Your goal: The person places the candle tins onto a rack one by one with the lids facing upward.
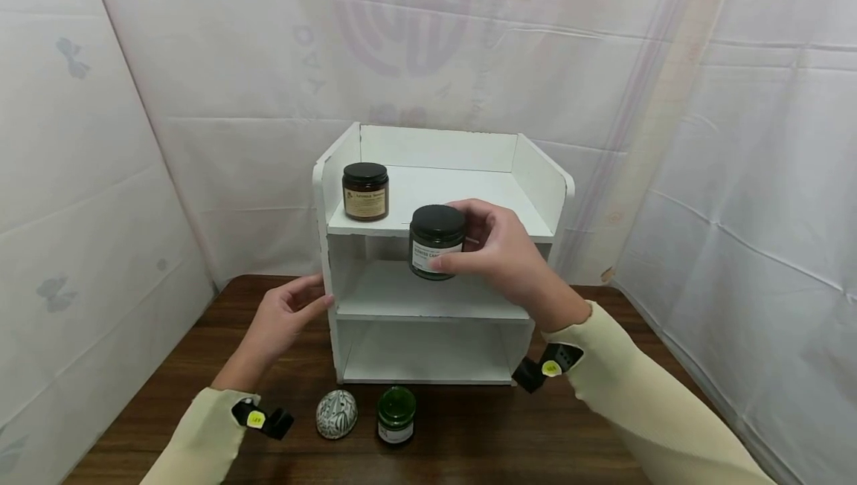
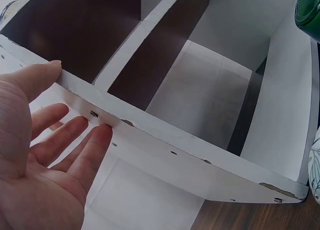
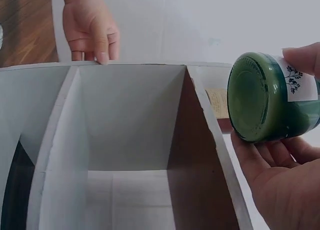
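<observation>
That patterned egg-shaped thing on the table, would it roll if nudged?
Probably. The patterned ornament looks rounded and glossy like glazed ceramic, so it might rock or roll on the wooden table, and could feel slippery. If ceramic, it may chip against the green jar beside it.

Head view downward; both wrist views close on shelf (image 1: 435, 262).
</observation>
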Demonstrator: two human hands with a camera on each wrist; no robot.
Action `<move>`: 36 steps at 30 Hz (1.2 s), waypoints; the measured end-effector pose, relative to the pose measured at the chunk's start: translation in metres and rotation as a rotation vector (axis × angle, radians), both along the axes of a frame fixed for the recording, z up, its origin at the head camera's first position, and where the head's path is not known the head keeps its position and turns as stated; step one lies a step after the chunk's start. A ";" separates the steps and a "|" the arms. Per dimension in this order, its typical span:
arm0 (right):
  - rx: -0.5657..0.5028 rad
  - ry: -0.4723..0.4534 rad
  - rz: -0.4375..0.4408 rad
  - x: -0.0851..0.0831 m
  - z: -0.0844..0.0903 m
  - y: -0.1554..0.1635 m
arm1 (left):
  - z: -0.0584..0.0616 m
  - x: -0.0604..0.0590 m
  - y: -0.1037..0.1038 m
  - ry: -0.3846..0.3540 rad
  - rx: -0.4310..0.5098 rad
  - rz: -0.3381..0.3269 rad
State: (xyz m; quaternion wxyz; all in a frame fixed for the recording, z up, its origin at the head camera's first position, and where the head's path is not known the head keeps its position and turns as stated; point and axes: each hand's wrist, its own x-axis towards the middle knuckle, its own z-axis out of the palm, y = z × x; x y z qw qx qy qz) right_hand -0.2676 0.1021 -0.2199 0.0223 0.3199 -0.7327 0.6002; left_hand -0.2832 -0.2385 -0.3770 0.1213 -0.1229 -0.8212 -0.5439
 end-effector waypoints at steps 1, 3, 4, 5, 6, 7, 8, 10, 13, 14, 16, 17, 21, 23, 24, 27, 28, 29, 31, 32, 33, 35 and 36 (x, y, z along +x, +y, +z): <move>-0.001 -0.001 0.001 0.000 0.001 0.000 | 0.000 0.000 0.000 -0.001 0.002 -0.001; -0.012 -0.007 0.006 -0.001 0.004 -0.001 | 0.000 0.000 0.000 -0.003 0.007 -0.004; -0.015 -0.009 0.007 -0.002 0.006 -0.001 | 0.000 0.001 0.000 -0.003 0.010 -0.005; -0.020 -0.012 0.008 -0.002 0.007 -0.002 | 0.001 0.001 0.000 -0.004 0.013 -0.006; -0.025 -0.013 0.010 -0.003 0.009 -0.002 | 0.001 0.001 0.000 -0.005 0.013 -0.006; -0.030 -0.018 0.011 -0.004 0.011 -0.003 | 0.001 0.001 0.000 -0.005 0.014 -0.005; -0.034 -0.021 0.010 -0.004 0.012 -0.003 | 0.001 0.001 0.000 -0.005 0.014 -0.004; -0.043 -0.027 0.007 -0.006 0.015 -0.004 | 0.001 0.002 0.000 -0.004 0.013 -0.002; -0.060 -0.034 0.006 -0.009 0.018 -0.006 | 0.001 0.002 0.000 -0.004 0.014 -0.003; -0.063 -0.035 0.006 -0.010 0.019 -0.006 | 0.001 0.002 0.000 -0.004 0.013 -0.003; -0.061 -0.031 0.004 -0.012 0.021 -0.007 | 0.002 0.002 0.001 -0.004 0.013 -0.004; -0.057 -0.026 0.003 -0.013 0.022 -0.008 | 0.001 0.002 0.001 -0.003 0.012 -0.004; -0.049 -0.011 0.002 -0.016 0.026 -0.011 | 0.001 0.001 0.001 -0.002 0.018 -0.009; -0.055 -0.012 0.004 -0.019 0.027 -0.012 | 0.000 0.001 0.001 -0.002 0.023 -0.012; -0.054 -0.015 0.002 -0.020 0.028 -0.013 | 0.000 0.001 0.002 -0.002 0.026 -0.014; -0.053 -0.042 0.000 -0.023 0.030 -0.014 | 0.000 0.001 0.002 0.001 0.025 -0.014; -0.051 -0.050 -0.002 -0.024 0.031 -0.014 | 0.000 0.001 0.002 0.002 0.023 -0.012; -0.051 -0.060 -0.003 -0.026 0.031 -0.014 | 0.000 0.001 0.002 0.003 0.021 -0.012; -0.050 -0.075 -0.005 -0.028 0.032 -0.015 | 0.000 0.001 0.002 0.002 0.015 -0.010; -0.051 -0.081 -0.005 -0.029 0.033 -0.016 | 0.000 0.001 0.002 0.000 0.013 -0.008; -0.053 -0.088 -0.005 -0.030 0.033 -0.017 | 0.000 0.001 0.002 -0.004 0.010 -0.007; -0.046 -0.093 -0.010 -0.033 0.034 -0.018 | 0.000 0.001 0.001 -0.010 0.005 -0.003; -0.039 -0.095 -0.015 -0.034 0.034 -0.019 | 0.000 0.001 0.001 -0.013 0.003 -0.001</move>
